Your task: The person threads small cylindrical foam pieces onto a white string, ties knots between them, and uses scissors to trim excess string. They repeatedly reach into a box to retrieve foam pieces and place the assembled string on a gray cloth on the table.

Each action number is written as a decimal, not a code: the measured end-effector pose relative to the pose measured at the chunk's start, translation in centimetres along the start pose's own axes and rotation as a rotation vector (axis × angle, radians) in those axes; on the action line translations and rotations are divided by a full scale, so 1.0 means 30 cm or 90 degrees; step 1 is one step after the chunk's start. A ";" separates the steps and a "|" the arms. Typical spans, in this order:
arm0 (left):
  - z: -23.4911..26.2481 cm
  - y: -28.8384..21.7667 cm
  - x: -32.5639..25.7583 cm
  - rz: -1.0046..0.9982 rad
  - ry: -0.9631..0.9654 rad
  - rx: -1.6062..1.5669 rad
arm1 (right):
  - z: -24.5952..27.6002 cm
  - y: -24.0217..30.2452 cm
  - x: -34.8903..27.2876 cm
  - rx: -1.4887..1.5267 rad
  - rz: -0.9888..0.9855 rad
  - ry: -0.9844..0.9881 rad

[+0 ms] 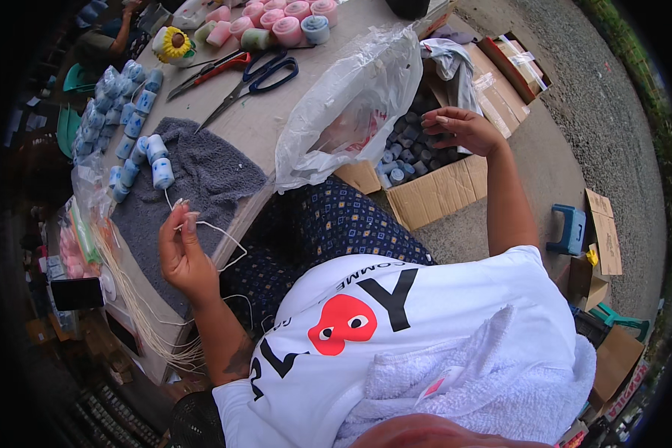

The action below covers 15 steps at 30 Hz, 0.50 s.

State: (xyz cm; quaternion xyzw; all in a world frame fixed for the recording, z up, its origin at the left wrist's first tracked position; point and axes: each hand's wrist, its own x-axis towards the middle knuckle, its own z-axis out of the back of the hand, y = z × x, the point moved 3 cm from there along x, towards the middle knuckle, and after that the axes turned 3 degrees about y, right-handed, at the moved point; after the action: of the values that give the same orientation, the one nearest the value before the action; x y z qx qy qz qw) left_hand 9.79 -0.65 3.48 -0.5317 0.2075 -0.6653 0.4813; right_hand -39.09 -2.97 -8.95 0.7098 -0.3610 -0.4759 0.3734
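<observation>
Fingers of the left hand pinch a thin white string, which goes up to a little blue and white roll over the gray cloth. More rolls like it sit in a bunch at the table's left side. Blue-handled scissors lie past the cloth. The right hand has loose, parted fingers, near a cardboard box of small dark lumps; I can't quite tell if it touches them.

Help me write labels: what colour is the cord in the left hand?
The cord is white, best seen in the head view.
</observation>
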 end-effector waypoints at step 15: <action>-0.018 0.127 -0.004 0.144 -0.141 0.180 | 0.373 -0.603 0.614 -0.511 -0.182 -0.456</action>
State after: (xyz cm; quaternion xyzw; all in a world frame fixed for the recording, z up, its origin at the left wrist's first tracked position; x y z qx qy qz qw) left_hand 10.89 -2.38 0.24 -0.5022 0.1160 -0.5669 0.6427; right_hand -41.56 -12.71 -35.23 0.3475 -0.1558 -0.8338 0.3998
